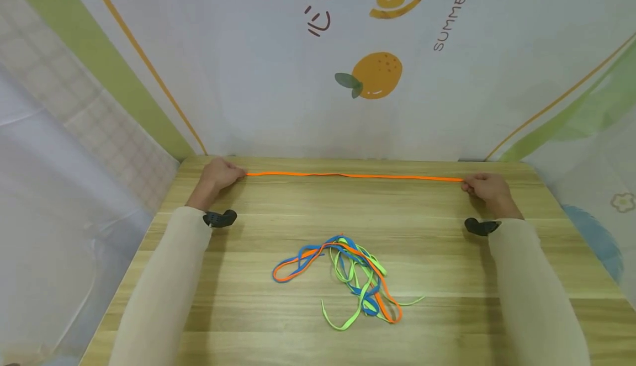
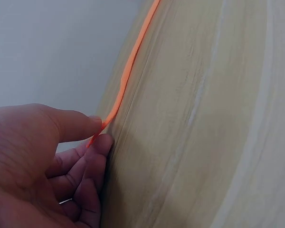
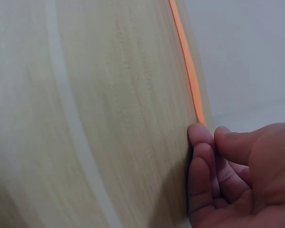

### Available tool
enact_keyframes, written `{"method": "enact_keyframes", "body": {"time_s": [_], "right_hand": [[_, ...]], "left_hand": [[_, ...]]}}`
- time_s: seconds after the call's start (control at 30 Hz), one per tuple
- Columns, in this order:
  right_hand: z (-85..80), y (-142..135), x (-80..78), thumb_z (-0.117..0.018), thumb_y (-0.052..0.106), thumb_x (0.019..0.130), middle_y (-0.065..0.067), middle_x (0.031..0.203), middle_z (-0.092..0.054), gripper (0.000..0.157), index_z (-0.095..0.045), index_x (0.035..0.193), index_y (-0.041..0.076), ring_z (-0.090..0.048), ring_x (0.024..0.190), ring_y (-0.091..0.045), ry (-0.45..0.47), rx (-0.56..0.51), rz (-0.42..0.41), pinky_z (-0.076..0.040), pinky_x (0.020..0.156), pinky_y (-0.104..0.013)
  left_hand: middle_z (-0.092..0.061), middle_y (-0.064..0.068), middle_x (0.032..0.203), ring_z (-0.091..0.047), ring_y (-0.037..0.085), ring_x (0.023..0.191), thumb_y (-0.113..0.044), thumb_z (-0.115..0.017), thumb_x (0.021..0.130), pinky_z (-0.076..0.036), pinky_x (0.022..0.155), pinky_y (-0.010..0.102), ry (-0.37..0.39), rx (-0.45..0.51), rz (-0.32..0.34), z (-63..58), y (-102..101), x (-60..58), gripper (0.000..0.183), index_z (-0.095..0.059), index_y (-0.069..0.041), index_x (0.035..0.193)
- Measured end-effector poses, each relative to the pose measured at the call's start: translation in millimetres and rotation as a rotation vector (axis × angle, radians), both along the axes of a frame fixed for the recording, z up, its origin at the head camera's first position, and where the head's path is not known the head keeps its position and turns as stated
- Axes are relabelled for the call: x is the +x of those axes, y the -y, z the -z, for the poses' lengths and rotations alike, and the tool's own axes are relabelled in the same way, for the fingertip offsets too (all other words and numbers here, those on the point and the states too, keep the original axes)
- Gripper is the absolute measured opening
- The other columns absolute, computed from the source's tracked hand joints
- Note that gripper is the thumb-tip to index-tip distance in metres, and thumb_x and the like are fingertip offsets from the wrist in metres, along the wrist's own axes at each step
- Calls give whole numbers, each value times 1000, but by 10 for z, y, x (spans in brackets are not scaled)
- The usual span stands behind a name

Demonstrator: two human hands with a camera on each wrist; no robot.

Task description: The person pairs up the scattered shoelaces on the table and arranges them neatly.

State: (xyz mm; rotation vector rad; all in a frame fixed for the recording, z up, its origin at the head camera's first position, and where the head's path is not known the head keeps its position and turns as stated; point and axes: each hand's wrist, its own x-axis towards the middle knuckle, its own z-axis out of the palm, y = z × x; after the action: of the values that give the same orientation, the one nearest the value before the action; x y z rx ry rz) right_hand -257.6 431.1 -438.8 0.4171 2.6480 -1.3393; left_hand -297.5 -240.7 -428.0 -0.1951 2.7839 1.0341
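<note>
An orange shoelace (image 1: 382, 176) stretches nearly straight across the back of the wooden table. My left hand (image 1: 221, 173) pinches its left end between thumb and fingertips; the left wrist view shows the orange tip (image 2: 99, 132) between them. At the other end, my right hand (image 1: 489, 187) pinches the lace with thumb and forefinger, and in the right wrist view the orange strip (image 3: 190, 71) runs up from those fingertips. Nearer to me lies a loose tangle of flat laces: blue (image 1: 288, 278), lime green (image 1: 343, 327) and orange (image 1: 397, 313), looped over one another.
The wooden table (image 1: 248, 311) ends at a printed curtain (image 1: 278, 95) just behind the stretched lace. More curtain (image 1: 59, 200) hangs along the left side. A dark wrist camera (image 1: 221, 219) sits on the left sleeve and another camera (image 1: 481, 227) on the right.
</note>
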Motion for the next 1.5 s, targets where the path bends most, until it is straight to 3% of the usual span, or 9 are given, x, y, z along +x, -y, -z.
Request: {"method": "enact_keyframes", "body": {"time_s": [0.2, 0.43, 0.57, 0.7, 0.83, 0.93, 1.03, 1.27, 1.5], "right_hand": [[-2, -23, 67, -50, 23, 118, 20, 84, -70, 54, -46, 149, -22, -63, 81, 3, -36, -97, -3, -54, 76, -15], [-54, 0, 113, -45, 15, 118, 19, 86, -70, 58, -31, 155, -28, -66, 81, 5, -49, -188, 7, -57, 78, -15], [-114, 37, 140, -44, 11, 117, 14, 87, -72, 61, -20, 157, -28, -68, 82, 3, -43, -289, 4, -59, 80, -17], [-218, 100, 218, -45, 10, 116, 6, 91, -73, 53, -28, 150, -26, -71, 82, -3, -42, -363, -12, -60, 79, -20], [-302, 186, 340, -46, 13, 117, 7, 95, -73, 41, -43, 143, -18, -71, 88, -4, -73, -366, -45, -60, 81, -21], [-352, 290, 449, -53, 14, 116, 10, 95, -74, 32, -51, 135, -11, -72, 89, -3, -139, -394, -61, -59, 83, -19], [-423, 445, 563, -62, 11, 113, 9, 96, -76, 25, -55, 129, -7, -73, 90, -4, -210, -441, -89, -60, 82, -19], [-602, 920, 838, -69, 14, 110, 8, 105, -77, 31, -65, 130, -9, -72, 95, -6, -286, -206, -227, -58, 87, -21], [-740, 1441, 1139, -77, 23, 106, -6, 108, -79, 24, -78, 122, 5, -71, 94, -16, -339, 54, -359, -55, 76, -28]], "left_hand": [[-73, 20, 115, -55, 26, 89, -34, -71, 105, -44, 78, 35, -19, 5, 1, -101, 31, 93, 45, -80, 7, 121], [-72, 9, 97, -56, 27, 92, -35, -77, 98, -44, 83, 35, -9, 129, -14, -49, 194, 69, 33, -83, -3, 92], [-68, 2, 89, -55, 26, 91, -28, -74, 101, -44, 85, 36, 9, 242, -47, -99, 181, 209, 29, -79, 1, 97], [-73, 3, 96, -61, 19, 92, -23, -71, 105, -49, 86, 32, 6, 304, -52, -132, 149, 337, 35, -77, 9, 116], [-74, 21, 126, -68, 24, 109, -22, -65, 108, -54, 99, 35, 10, 314, -18, -135, 119, 442, 46, -68, 14, 137], [-66, 28, 143, -65, 33, 125, -24, -63, 110, -51, 108, 44, -8, 287, 44, -171, 66, 543, 50, -64, 11, 144], [-66, 27, 142, -62, 38, 129, -26, -62, 109, -50, 108, 50, -41, 264, 128, -263, -54, 673, 48, -67, 8, 143], [-76, 15, 121, -69, 32, 115, -32, -69, 109, -54, 97, 48, -96, 243, 316, -467, -522, 1010, 41, -73, 0, 133], [-75, -3, 98, -71, 16, 92, -25, -76, 104, -58, 86, 39, -223, 187, 482, -557, -1004, 1367, 18, -80, -10, 112]]}}
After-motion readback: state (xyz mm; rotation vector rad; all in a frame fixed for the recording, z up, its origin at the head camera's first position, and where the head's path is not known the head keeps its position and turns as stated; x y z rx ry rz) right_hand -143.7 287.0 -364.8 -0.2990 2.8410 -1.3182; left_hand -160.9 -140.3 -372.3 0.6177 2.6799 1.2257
